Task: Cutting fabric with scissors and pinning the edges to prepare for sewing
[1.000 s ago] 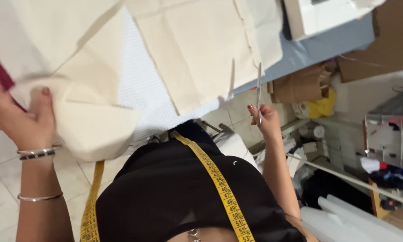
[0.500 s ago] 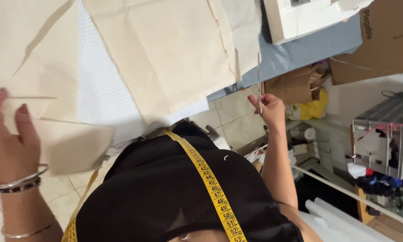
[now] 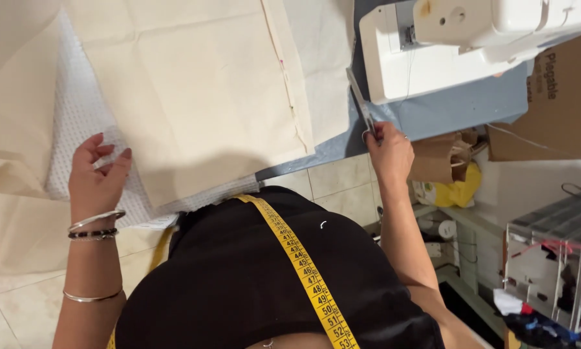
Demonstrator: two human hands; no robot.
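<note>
Bright, even indoor light; soft shadow under cream fabric (image 3: pixel 200 97) edge; slight motion blur, perhaps, at frame edges.

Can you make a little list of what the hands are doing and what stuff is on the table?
left hand: open, fingers spread, over the white mesh sheet
right hand: closed around scissors, blades pointing away from the body
cloth: big cream fabric piece lying flat on the table
machine: white sewing machine on the blue table top
on the person: yellow tape measure over a black top
wrist: bangles on the left arm
</note>
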